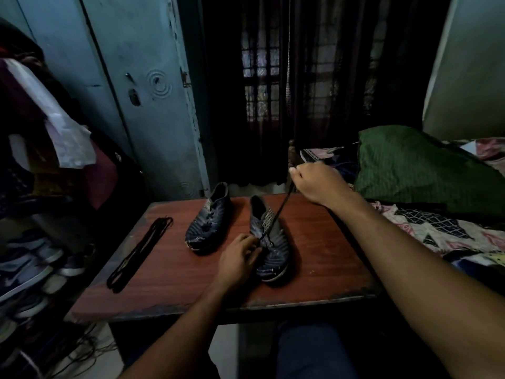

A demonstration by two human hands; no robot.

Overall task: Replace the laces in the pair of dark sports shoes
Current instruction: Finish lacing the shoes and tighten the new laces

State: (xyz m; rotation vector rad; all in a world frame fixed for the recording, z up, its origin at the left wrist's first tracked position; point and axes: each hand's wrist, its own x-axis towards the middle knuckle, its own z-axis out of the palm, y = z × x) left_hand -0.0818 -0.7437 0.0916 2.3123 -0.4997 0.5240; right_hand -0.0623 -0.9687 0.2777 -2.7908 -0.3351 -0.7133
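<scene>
Dark striped shoe, lace taut to right hand, left hand steadying

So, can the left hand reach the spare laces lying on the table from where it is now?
Probably yes. The left hand rests on the nearer shoe, and only bare table lies between it and the spare laces. It would first have to let go of the shoe.

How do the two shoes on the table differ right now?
The left shoe stands untouched, while the left hand rests on the right shoe. The left shoe is laced along its front; a lace runs taut from the right shoe up to the right hand, which pinches it. The left shoe sits farther back. Both are dark, patterned, toes toward the person.
</scene>
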